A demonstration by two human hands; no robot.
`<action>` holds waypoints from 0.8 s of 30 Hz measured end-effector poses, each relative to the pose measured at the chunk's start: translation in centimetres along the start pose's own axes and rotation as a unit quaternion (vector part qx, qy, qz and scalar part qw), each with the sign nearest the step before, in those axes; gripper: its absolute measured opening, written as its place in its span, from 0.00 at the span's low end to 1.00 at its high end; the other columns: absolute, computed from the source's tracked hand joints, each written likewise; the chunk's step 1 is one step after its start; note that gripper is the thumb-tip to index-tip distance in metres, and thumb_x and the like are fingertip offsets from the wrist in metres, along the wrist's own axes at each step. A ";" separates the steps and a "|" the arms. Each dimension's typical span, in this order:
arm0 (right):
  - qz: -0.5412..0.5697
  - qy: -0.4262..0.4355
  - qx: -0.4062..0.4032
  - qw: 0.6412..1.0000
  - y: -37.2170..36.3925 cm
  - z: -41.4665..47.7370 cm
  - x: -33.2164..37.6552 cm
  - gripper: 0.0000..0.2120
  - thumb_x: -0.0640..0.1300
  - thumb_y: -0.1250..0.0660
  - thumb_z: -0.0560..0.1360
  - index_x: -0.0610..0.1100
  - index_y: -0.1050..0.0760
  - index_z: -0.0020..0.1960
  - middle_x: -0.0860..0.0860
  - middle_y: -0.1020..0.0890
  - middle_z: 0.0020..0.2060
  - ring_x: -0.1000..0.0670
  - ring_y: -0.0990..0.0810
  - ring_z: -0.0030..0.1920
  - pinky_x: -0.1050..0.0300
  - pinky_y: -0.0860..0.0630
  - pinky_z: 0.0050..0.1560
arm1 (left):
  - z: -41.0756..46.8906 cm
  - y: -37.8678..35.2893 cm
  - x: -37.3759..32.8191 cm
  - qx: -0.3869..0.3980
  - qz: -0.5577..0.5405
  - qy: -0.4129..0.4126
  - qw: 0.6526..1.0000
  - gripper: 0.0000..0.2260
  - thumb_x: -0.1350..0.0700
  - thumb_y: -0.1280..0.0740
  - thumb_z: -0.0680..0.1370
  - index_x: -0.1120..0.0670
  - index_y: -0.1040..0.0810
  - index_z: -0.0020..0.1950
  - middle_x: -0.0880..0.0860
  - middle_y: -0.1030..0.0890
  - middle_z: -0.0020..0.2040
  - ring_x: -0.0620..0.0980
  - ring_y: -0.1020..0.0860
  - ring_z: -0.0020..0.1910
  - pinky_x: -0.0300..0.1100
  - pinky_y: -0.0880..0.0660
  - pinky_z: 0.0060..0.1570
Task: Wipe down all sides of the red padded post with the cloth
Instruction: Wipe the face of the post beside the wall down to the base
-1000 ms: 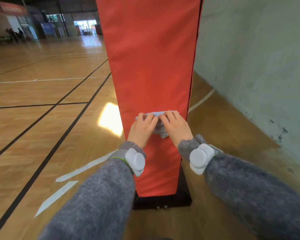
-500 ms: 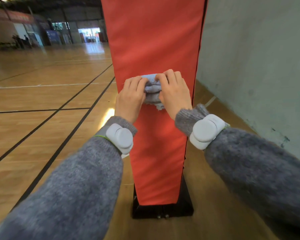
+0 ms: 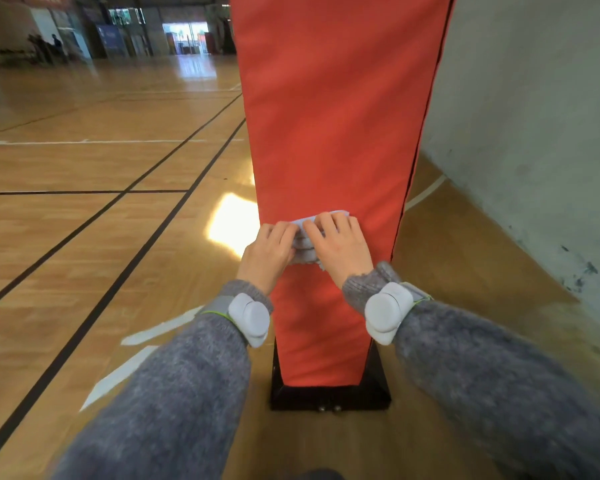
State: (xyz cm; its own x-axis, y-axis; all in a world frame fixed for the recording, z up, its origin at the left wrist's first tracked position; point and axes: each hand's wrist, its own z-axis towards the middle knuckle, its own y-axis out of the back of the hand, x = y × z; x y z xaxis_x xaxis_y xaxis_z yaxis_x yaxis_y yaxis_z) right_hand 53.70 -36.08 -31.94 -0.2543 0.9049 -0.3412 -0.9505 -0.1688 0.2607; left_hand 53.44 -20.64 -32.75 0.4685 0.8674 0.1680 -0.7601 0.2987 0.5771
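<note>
Red padded post (image 3: 329, 116) stands upright at 12 o'clock from the person, on a black base (image 3: 329, 396). The wooden court floor (image 3: 84, 220) spreads toward 9 o'clock and a grey wall (image 3: 534, 133) stands near at 3 o'clock. A folded pale blue cloth (image 3: 303, 252) lies against the post's facing side, in its lower half. The left hand (image 3: 267, 252) and right hand (image 3: 340, 247) sit side by side on it. Their fingers (image 3: 284, 233) are laid over the cloth, only slightly bent, pressing it to the padding. The thumbs are hidden, so any pinch underneath cannot be told.

The step in hand looks like stroking this face. Doing it well likely calls for even pressure from both hands. It also calls for long overlapping passes along the post's height, out to both edges, including the strip toward 6 o'clock just above the base. The side at 3 o'clock, close to the wall, may prove cramped.
</note>
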 end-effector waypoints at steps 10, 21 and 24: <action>-0.006 0.056 0.026 0.998 0.7 -1.2 0.1 0.07 0.37 0.41 0.68 0.46 0.37 0.43 0.50 0.27 0.31 0.48 0.28 0.32 0.57 0.34 0.28 | -0.4 1.7 -0.3 0.084 0.033 -0.048 0.995 0.27 0.66 0.21 0.59 0.55 0.35 0.45 0.53 0.25 0.35 0.53 0.25 0.32 0.39 0.34 0.20; -0.026 0.011 -0.010 1.000 3.0 7.3 -3.3 0.17 0.30 0.47 0.68 0.47 0.24 0.38 0.51 0.26 0.32 0.49 0.28 0.31 0.59 0.34 0.29 | 5.8 3.3 1.7 -0.110 -0.004 -0.024 0.994 0.15 0.70 0.31 0.70 0.58 0.29 0.53 0.56 0.21 0.46 0.57 0.22 0.42 0.47 0.22 0.35; -0.017 -0.009 -0.014 1.000 2.7 6.8 -2.8 0.21 0.29 0.51 0.69 0.47 0.23 0.38 0.51 0.26 0.32 0.49 0.28 0.31 0.59 0.34 0.30 | 5.3 2.4 1.3 -0.142 -0.011 -0.004 0.990 0.15 0.71 0.30 0.69 0.59 0.26 0.52 0.56 0.20 0.47 0.57 0.22 0.43 0.46 0.21 0.38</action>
State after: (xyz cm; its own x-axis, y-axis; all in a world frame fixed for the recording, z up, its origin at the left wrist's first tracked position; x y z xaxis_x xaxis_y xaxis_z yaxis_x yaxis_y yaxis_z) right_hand 53.01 -36.42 -24.17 -0.2193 0.9173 -0.3324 -0.9631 -0.1489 0.2244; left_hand 54.56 -20.90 -26.93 0.4891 0.8565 0.1650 -0.8451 0.4184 0.3328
